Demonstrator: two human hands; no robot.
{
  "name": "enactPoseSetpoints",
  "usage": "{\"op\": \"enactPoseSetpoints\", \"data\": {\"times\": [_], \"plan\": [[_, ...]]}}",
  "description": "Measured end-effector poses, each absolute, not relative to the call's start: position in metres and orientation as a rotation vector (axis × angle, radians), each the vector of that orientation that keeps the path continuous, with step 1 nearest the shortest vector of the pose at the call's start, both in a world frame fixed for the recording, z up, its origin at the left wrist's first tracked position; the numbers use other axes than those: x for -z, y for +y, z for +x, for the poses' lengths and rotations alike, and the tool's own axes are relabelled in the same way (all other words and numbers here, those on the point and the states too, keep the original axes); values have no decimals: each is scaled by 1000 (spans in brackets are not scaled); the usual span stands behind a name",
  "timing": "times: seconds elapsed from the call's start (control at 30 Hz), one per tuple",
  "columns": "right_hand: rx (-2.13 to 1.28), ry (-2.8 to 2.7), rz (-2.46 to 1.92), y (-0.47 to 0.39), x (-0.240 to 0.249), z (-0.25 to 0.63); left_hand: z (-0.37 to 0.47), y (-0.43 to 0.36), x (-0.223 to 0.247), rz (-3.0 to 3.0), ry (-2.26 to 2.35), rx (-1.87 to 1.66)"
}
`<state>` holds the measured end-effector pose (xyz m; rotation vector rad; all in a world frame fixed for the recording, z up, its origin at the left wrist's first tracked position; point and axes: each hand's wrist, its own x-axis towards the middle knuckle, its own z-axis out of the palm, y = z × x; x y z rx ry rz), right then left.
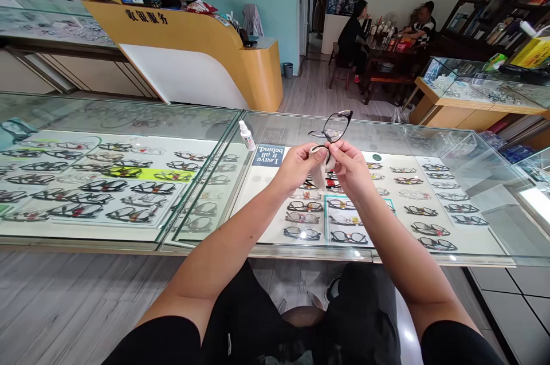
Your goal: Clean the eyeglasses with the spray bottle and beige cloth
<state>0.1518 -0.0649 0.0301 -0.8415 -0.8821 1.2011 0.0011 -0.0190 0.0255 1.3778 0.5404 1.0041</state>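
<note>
Above the glass display counter, both hands meet around a pair of black-framed glasses [337, 126]. My left hand [298, 165] pinches the lower part of the glasses together with a pale cloth [318, 174]. The cloth hangs down between the hands. My right hand [350, 167] is closed on the same glasses from the right, its fingertips near those of my left hand. One lens sticks up above the fingers. A small white spray bottle [247, 137] stands on the counter glass to the left of the hands.
The glass counter [275, 250] spans the view, with rows of glasses inside. Beyond it stands a wooden cashier desk [262, 75]. Two people sit at a table [393, 53] at the back right. Another display case [476, 102] is at the right.
</note>
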Motion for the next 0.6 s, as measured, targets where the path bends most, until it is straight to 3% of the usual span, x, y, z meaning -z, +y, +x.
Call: {"op": "enactPoseSetpoints", "data": {"times": [0.33, 0.6], "plan": [[-1127, -802, -816, -63, -34, 161, 0, -8, -17, 1317, 551, -1040], [-1037, -720, -798, -59, -38, 172, -14, 24, -10, 831, 744, -1398]]}}
